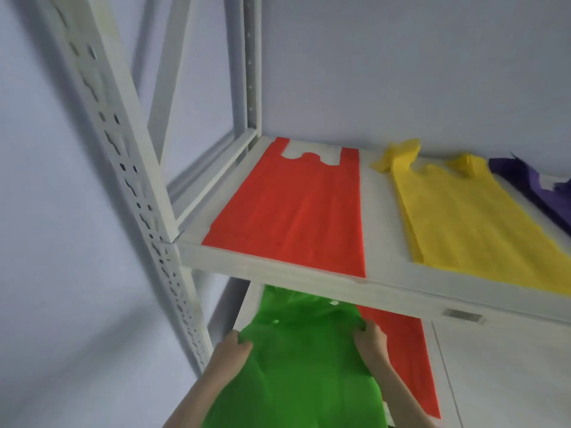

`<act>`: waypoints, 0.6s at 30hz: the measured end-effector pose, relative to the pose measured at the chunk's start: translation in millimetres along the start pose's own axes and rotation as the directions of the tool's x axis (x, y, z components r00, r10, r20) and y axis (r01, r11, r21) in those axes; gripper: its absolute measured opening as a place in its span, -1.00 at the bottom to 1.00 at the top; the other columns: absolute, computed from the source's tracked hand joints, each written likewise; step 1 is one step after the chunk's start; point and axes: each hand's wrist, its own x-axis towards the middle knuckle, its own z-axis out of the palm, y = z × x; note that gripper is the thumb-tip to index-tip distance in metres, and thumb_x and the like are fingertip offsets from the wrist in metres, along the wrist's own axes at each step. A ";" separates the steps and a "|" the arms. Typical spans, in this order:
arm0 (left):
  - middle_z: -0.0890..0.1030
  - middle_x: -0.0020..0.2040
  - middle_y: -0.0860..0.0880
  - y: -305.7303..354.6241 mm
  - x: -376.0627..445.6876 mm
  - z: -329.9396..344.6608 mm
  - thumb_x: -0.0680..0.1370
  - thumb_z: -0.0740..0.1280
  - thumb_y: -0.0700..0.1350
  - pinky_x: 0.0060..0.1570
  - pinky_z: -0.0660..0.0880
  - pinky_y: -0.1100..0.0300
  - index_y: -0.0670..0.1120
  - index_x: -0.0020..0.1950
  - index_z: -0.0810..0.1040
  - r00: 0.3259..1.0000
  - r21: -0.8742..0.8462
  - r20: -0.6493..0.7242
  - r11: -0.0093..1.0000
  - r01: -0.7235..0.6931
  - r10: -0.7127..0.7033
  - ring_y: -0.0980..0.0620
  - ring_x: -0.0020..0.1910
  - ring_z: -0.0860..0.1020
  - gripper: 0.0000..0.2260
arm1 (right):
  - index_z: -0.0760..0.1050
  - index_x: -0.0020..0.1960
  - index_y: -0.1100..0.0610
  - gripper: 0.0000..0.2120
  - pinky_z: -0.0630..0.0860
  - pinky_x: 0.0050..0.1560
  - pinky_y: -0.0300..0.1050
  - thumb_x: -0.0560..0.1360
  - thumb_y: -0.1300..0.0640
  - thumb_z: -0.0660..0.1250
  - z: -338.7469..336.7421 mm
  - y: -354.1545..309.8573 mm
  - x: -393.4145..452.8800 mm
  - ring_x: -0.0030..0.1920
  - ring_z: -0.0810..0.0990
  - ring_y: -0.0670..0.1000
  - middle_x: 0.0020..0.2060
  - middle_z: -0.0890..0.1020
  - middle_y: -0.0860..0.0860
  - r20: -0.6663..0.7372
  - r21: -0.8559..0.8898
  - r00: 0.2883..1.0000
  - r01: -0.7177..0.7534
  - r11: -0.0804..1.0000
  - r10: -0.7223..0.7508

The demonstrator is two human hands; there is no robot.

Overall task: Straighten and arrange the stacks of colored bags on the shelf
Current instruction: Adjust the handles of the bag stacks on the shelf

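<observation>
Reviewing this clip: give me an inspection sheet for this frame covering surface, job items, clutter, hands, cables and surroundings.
Surface: white upper shelf and white lower shelf of a metal rack.
Job's things: upper shelf holds a flat red stack, a yellow stack with a rumpled handle, and a purple stack cut off at the frame edge. Lower shelf holds a green stack and a second red stack to its right.
Clutter: nothing seen.
Hands: left hand and right hand each grip a side of the green stack.
Cables: nothing seen.
Surroundings: perforated rack upright, plain pale wall.
</observation>
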 end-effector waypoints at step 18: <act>0.54 -0.12 -0.12 -142.9 384.4 154.2 0.59 0.17 -0.13 -0.26 0.32 0.21 -0.19 0.01 0.43 0.950 0.204 -0.197 0.958 -0.202 0.242 -0.11 -0.14 0.57 -0.86 | 0.56 0.07 0.35 -0.77 0.50 -0.04 0.03 0.51 0.24 0.26 218.9 163.4 337.4 -0.05 0.60 0.20 -0.12 0.63 0.26 -0.155 0.181 0.988 0.053 0.982 -0.025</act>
